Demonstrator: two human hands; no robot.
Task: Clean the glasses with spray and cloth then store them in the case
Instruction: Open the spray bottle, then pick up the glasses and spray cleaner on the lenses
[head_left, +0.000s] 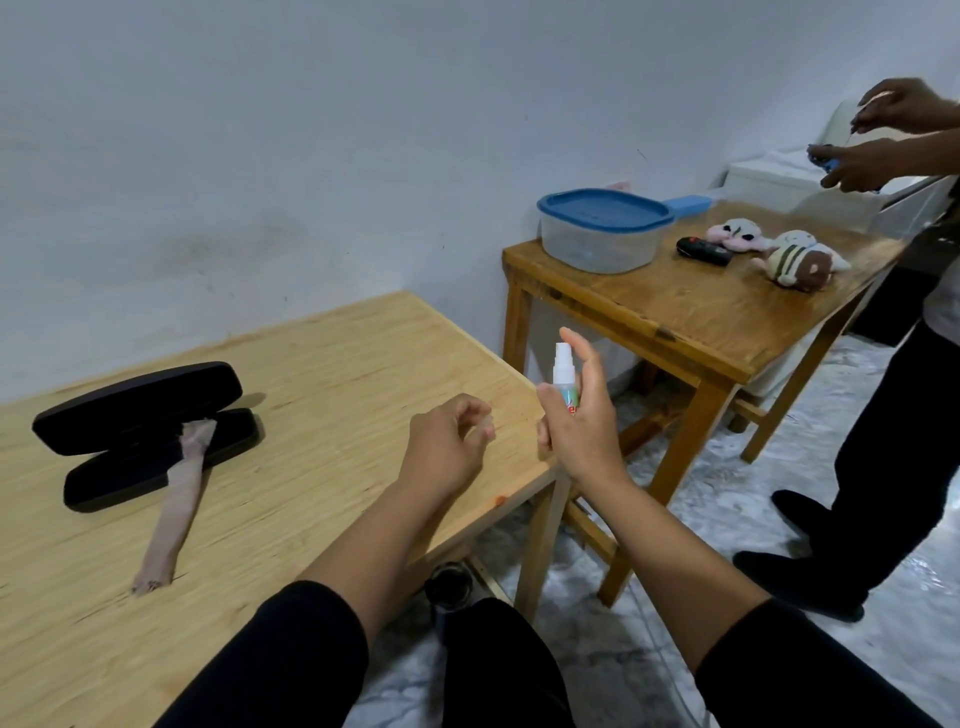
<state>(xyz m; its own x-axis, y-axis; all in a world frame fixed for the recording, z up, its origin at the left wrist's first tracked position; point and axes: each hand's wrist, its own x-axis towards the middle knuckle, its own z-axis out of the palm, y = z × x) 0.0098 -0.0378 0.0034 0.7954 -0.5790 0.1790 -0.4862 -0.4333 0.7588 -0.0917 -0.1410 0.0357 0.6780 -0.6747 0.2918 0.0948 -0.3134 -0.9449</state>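
From the head camera, the right hand (582, 421) holds the spray bottle (565, 376) upright just past the near right corner of the bench (322, 374), thumb and lower fingers wrapped round the body, forefinger raised above the nozzle. The left hand (449, 447) hovers just left of it, fingers curled loosely inward; whether they pinch anything I cannot tell. The glasses are not visible anywhere.

The case (143, 434) lies open, well apart to the left, its long axis running left-right and slightly away. The cloth (174, 501) lies as a long strip, one end draped over the case's lower half, the other pointing toward the near edge.

The left hand is the nearer one to cloth and case, so reaching them likely falls to it.

A second bench (691, 306) carries a lidded tub (602, 231); another person stands beside it.
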